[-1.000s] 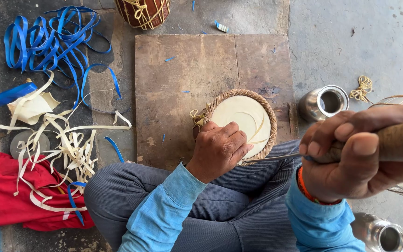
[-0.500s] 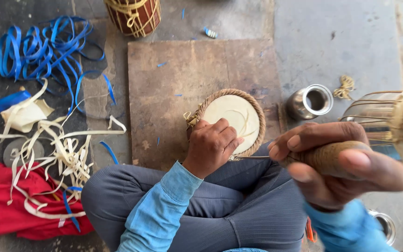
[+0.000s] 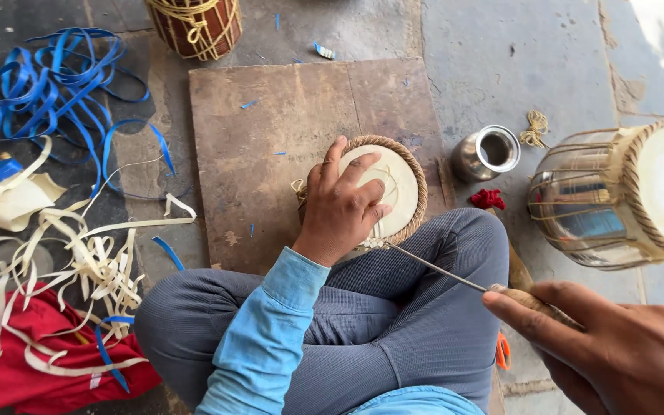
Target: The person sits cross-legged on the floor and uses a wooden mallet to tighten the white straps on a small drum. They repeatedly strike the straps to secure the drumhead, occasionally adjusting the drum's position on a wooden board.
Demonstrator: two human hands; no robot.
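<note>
Head view looks straight down on a small round drum head of pale skin ringed with braided tan cord (image 3: 390, 188), which rests against the near edge of a square brown wooden board (image 3: 270, 123) laid on the stone floor (image 3: 547, 54), just beyond the person's crossed legs in grey ribbed trousers (image 3: 393, 323). The left hand (image 3: 340, 207) lies flat on the drum head, its grip spread with fingers splayed across the pale skin and the palm over the near-left rim, pressing rather than pinching. From the near rim of the drum head a thin metal awl with a wooden handle (image 3: 455, 277) runs out toward the near right; its long axis slants from the rim, over the right knee, to the right hand (image 3: 616, 353), whose grip is closed around the handle, with the index finger laid along it. So the awl's point sits at the drum head's rim right under the left hand, while the right hand is well apart from it, nearer the camera. Beyond the board's right edge stand a small shiny metal cup (image 3: 489, 152) and, further right, a steel-bodied drum laced with tan cord (image 3: 616, 196) lying on its side. Off the board's left edge sprawl tangled blue plastic strips (image 3: 48, 84), cream-coloured hide strips (image 3: 78, 246) and a red cloth (image 3: 17, 361); a red-brown wooden drum (image 3: 194, 27) stands past the far edge.
</note>
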